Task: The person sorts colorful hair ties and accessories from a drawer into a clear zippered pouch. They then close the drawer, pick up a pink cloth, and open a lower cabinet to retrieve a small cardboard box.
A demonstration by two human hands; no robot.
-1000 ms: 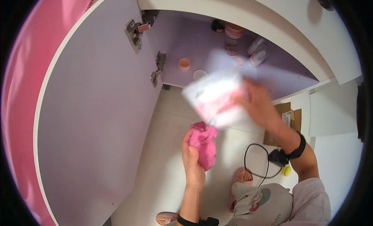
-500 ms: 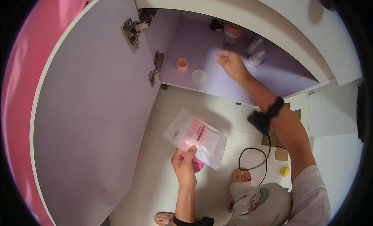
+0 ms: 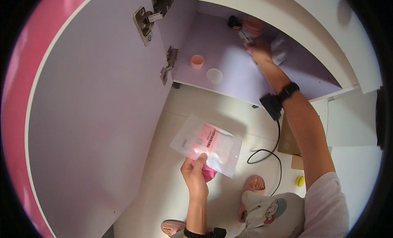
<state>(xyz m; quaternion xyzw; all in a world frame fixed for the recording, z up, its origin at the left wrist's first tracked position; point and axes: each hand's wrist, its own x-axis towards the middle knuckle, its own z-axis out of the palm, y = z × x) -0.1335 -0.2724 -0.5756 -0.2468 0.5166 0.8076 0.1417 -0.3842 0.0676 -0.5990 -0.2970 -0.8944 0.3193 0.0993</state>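
Observation:
My left hand (image 3: pixel 195 174) grips a translucent plastic pouch (image 3: pixel 223 158) with a pink label, thumb on top. Bunched beneath it in the same hand is a bright pink piece that looks like cloth (image 3: pixel 209 174). Inside the low lilac cabinet, my right hand (image 3: pixel 260 50) reaches toward the back. Its fingers are blurred, close to a small whitish item (image 3: pixel 245 37) and beside pale bottles (image 3: pixel 279 50); I cannot make out whether they hold anything. Behind it are stacked pink cups or bowls (image 3: pixel 253 25) and a small black object (image 3: pixel 234 22).
On the cabinet floor (image 3: pixel 221 54) stand a small peach cup (image 3: pixel 197 62) and a white disc (image 3: pixel 214 75). The hinged door (image 3: pixel 90 115) is swung out on the left. A black cable (image 3: pixel 279 164), cardboard (image 3: pixel 289 140) and a yellow object (image 3: pixel 300 181) lie at the right.
My right hand has moved deeper into the cabinet, toward the stacked cups and bottles. My left hand keeps hold of the pouch and pink piece. The view has shifted slightly.

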